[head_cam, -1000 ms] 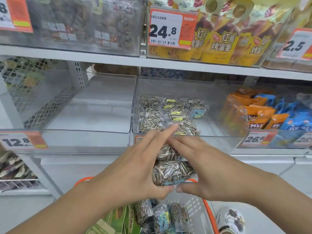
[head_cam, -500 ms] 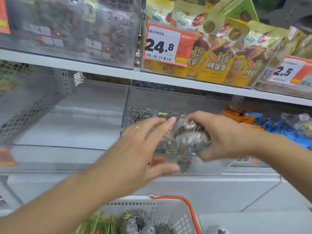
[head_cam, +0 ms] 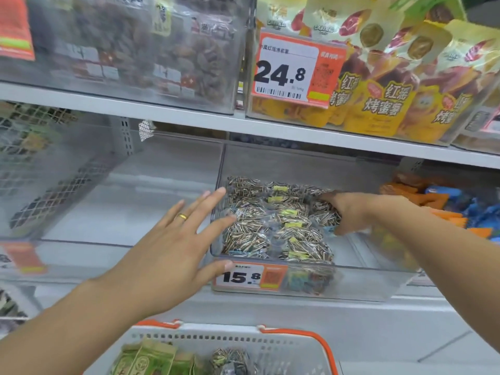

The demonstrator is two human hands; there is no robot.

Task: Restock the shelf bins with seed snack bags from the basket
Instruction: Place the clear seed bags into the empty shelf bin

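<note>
the seed bags [head_cam: 276, 220] lie piled in the clear bin [head_cam: 359, 282] on the middle shelf, at the centre of view. the right hand [head_cam: 349, 212], coming in from 3 o'clock, is inside the bin with its fingers down among the bags; i cannot tell if it grips one. the left hand [head_cam: 176, 247] hovers at the bin's 9 o'clock corner, fingers spread and loose, a gold ring [head_cam: 183, 216] on one. the basket [head_cam: 284, 347] sits at 6 o'clock with more bags in it.
</note>
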